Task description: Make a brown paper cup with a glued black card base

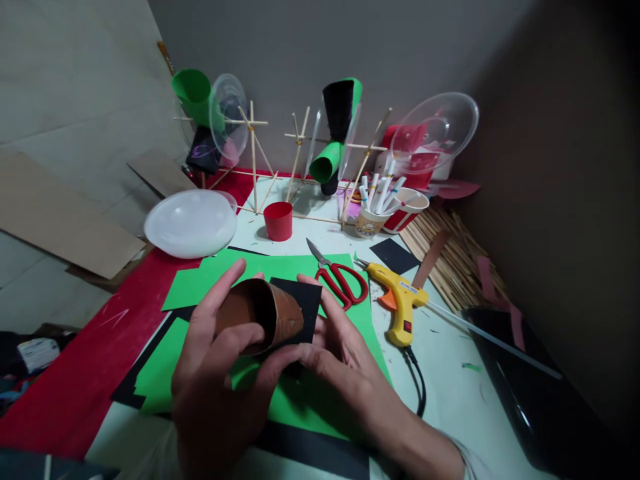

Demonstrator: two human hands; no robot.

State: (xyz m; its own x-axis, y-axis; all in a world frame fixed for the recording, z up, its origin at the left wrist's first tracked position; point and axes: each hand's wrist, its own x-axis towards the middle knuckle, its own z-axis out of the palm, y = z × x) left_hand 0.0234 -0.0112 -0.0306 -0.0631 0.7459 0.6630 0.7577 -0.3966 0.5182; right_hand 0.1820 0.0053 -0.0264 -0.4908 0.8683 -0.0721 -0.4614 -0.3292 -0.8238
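Brown paper cup (267, 319) gripped in both our hands above the table's near edge.
Left hand (215, 373) and right hand (340, 360) both closed around it; squeezing harder could crush it.

A white table (453, 393) carries the work. Green paper sheets (310, 400) lie at its middle over black sheets (320, 457), with a red sheet (75, 380) along the left edge. Red-handled scissors (343, 280) rest on the green paper, and a yellow glue gun (400, 300) lies just beside them (its black cord trailing toward the near edge). Farther back stand a small red cup (279, 221), an upturned white bowl (191, 223), a cup of markers (373, 217) and a stick frame (295, 167). Bamboo sticks (450, 257) are piled at the right.
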